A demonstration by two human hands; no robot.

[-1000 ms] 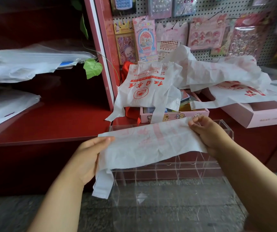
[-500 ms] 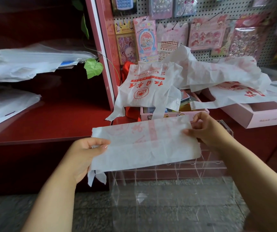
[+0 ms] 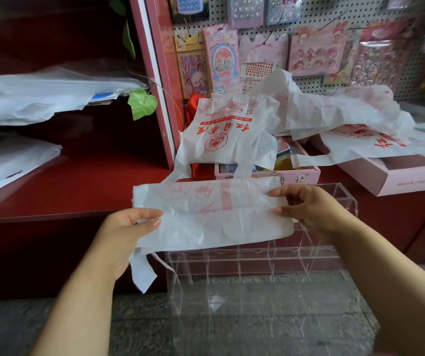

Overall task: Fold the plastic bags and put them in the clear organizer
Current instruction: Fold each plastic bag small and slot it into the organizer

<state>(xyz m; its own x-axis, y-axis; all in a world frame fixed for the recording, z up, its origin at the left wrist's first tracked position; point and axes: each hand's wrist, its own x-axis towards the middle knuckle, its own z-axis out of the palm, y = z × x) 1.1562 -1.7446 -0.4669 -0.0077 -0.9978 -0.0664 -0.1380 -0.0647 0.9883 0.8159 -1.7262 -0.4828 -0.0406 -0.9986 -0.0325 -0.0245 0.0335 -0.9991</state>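
L hand [image 3: 126,231] & R hand [image 3: 306,208] pinch folded bag [image 3: 214,217] ends over clear organizer [image 3: 260,258]; slick film, dangling handle may unfold it.

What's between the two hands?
Head view: only the folded plastic bag, stretched from left hand to right hand; clear organizer behind it.

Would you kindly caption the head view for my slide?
Both hands, left hand and right hand, hold a folded plastic bag above the clear organizer.
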